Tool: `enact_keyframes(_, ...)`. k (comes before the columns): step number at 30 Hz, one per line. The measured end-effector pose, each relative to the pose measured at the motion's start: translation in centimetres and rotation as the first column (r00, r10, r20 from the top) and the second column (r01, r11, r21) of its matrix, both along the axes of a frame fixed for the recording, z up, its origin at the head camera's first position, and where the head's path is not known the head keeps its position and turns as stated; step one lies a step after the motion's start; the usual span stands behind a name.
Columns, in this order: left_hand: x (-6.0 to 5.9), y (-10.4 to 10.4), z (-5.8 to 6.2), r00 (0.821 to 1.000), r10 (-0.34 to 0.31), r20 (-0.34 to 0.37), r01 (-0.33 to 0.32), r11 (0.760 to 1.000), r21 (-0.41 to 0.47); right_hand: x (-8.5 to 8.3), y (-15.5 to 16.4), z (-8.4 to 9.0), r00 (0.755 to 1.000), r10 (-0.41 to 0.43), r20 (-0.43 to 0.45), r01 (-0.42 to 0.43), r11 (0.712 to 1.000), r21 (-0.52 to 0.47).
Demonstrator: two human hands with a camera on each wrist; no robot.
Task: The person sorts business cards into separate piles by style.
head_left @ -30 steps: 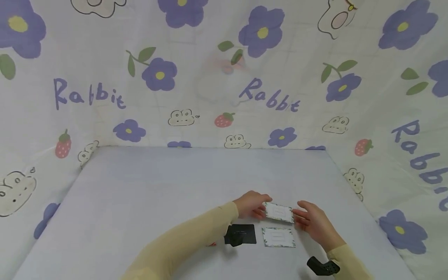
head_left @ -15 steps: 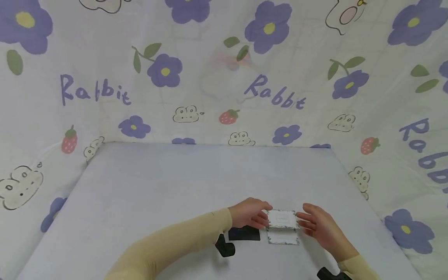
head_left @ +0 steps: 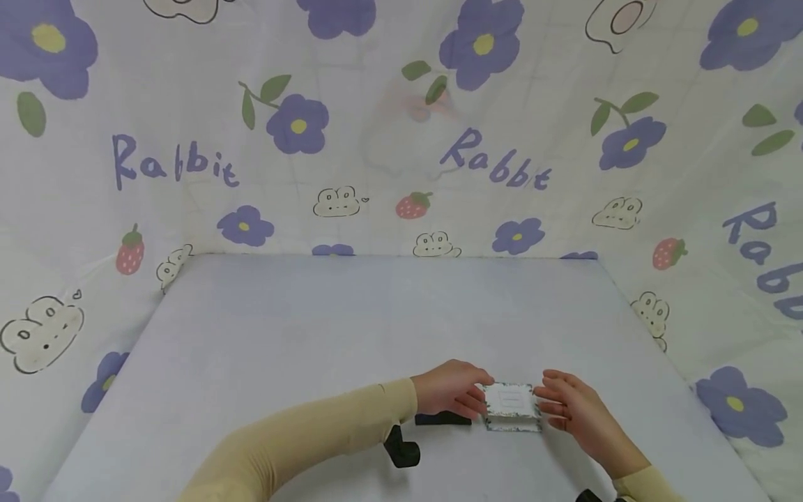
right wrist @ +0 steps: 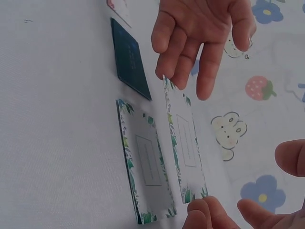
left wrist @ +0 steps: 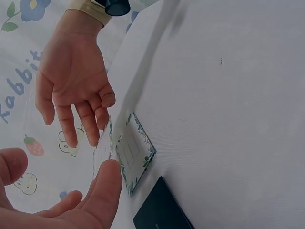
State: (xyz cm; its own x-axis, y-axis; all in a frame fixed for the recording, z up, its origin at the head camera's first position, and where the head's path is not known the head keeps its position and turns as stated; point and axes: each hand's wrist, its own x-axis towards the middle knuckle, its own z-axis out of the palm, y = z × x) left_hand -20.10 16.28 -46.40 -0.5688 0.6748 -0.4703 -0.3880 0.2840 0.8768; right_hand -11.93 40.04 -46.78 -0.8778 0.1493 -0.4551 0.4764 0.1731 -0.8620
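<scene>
A white card with a leafy border (head_left: pixel 511 397) hangs just above the table, held by its short edges between the fingertips of both hands. My left hand (head_left: pixel 453 392) touches its left edge and my right hand (head_left: pixel 563 406) its right edge, with fingers fairly straight and thumbs apart. A matching card (head_left: pixel 514 424) lies flat directly beneath, mostly covered. The right wrist view shows the held card (right wrist: pixel 186 152) tilted above the flat card (right wrist: pixel 145 169). A dark card (head_left: pixel 442 418) lies by my left hand.
The pale grey table (head_left: pixel 314 328) is walled on three sides by a cloth printed with flowers and rabbits (head_left: pixel 401 139). A black wrist camera (head_left: pixel 401 447) sits on my left forearm. A small pinkish card (right wrist: pixel 119 7) lies beyond the dark card (right wrist: pixel 129 59).
Both hands have brought the held card nearer and lower, from beyond the flat card to right over it. The dark card is now partly hidden by my left hand.
</scene>
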Motion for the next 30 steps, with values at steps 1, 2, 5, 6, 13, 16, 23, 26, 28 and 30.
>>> enact_keyframes(1, 0.0, 0.0, 0.0, 1.0, 0.003, 0.004, -0.003, 1.0, 0.0, 0.0, 0.0, 0.0, 1.0, -0.001, -0.001, 0.001, 1.0, -0.001)
enact_keyframes(2, 0.1, 0.0, -0.1, 1.0, 0.007, 0.01, -0.007, 1.0, 0.0, 0.1, 0.0, 0.0, 1.0, -0.001, -0.001, 0.001, 1.0, 0.0)
enact_keyframes(5, 0.2, -0.1, -0.3, 0.999, 0.016, 0.029, -0.016, 1.0, -0.004, 0.2, -0.1, -0.1, 1.0, -0.004, -0.002, 0.004, 1.0, 0.004)
enact_keyframes(6, 0.3, -0.1, -0.5, 0.999, 0.018, 0.037, -0.018, 1.0, -0.005, 0.3, -0.2, -0.1, 1.0, -0.004, 0.0, 0.004, 1.0, 0.006)
enact_keyframes(13, 0.9, 0.2, -1.6, 0.998, 0.043, 0.048, -0.042, 0.999, -0.017, 0.8, -0.6, -0.3, 1.0, -0.008, 0.009, 0.008, 1.0, 0.008)
enact_keyframes(16, 1.0, 0.4, -2.1, 0.997, 0.068, 0.046, -0.067, 0.998, -0.014, 1.0, -0.7, -0.4, 1.0, -0.008, 0.007, 0.008, 1.0, 0.014)
enact_keyframes(23, 1.1, 0.4, -2.4, 0.995, 0.084, 0.055, -0.084, 0.996, 0.004, 0.9, -0.7, -0.5, 1.0, -0.014, -0.003, 0.014, 0.999, 0.03)
enact_keyframes(26, 1.1, 0.4, -2.2, 0.996, 0.066, 0.064, -0.067, 0.998, 0.02, 0.8, -0.6, -0.5, 1.0, -0.016, -0.005, 0.016, 0.999, 0.036)
enact_keyframes(28, 1.2, 0.4, -2.1, 0.996, 0.054, 0.07, -0.056, 0.998, 0.029, 0.8, -0.6, -0.6, 1.0, -0.018, -0.003, 0.018, 0.999, 0.044)
enact_keyframes(30, 1.2, 0.4, -2.0, 0.996, 0.046, 0.078, -0.049, 0.998, 0.033, 0.8, -0.6, -0.7, 1.0, -0.021, 0.002, 0.021, 0.998, 0.054)
